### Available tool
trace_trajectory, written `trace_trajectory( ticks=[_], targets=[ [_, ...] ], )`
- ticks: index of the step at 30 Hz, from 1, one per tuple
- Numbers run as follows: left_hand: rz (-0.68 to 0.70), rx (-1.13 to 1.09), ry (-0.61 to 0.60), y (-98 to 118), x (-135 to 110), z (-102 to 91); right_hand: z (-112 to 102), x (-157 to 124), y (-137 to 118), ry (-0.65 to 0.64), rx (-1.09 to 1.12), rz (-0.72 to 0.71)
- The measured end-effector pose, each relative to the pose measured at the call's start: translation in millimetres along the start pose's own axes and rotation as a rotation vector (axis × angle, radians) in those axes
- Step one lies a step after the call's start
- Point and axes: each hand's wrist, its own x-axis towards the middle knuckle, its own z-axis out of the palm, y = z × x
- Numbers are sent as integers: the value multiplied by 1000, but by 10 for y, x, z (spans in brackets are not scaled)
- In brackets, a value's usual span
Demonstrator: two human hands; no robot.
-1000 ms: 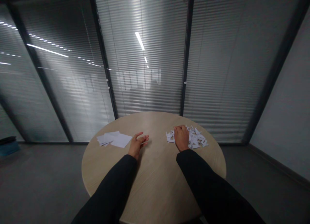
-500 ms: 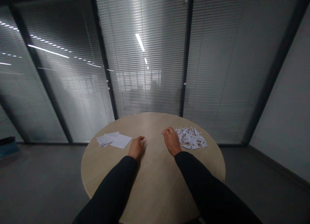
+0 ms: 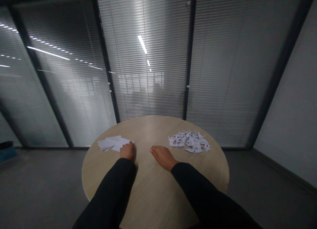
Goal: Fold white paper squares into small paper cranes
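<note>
White paper sheets [image 3: 112, 143] lie overlapping on the left of the round wooden table [image 3: 153, 125]. Over their right end is my left hand [image 3: 127, 152], its fingers curled closed at the edge of the top sheet; the fingertips are partly hidden. My right hand [image 3: 163, 157] is low over the middle of the table, palm down, with fingers stretched out toward the left and nothing visible in it. To its right is a heap of small folded white paper pieces [image 3: 192, 141] with pointed tips, like paper cranes. A gap separates the hand from the heap.
Beyond the table stands a glass partition with blinds [image 3: 153, 100] and dark frames. A white wall [image 3: 292, 123] rises on the right. At far left, a blue bin [image 3: 7, 151] is on the grey floor [image 3: 54, 182].
My left hand has moved left onto the sheets and its fingers have closed. My right hand has come away from the folded pieces, toward the left and nearer to me.
</note>
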Motion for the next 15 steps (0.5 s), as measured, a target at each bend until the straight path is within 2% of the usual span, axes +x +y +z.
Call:
trace_trajectory(
  ticks=[6,15],
  targets=[
    [-5,81,23,19,-29,-59,-39,-28,-26,-40,-7,27],
    [16,50,74,-18,-23,-59,-42,-30,4,-42,-22,54]
  ],
)
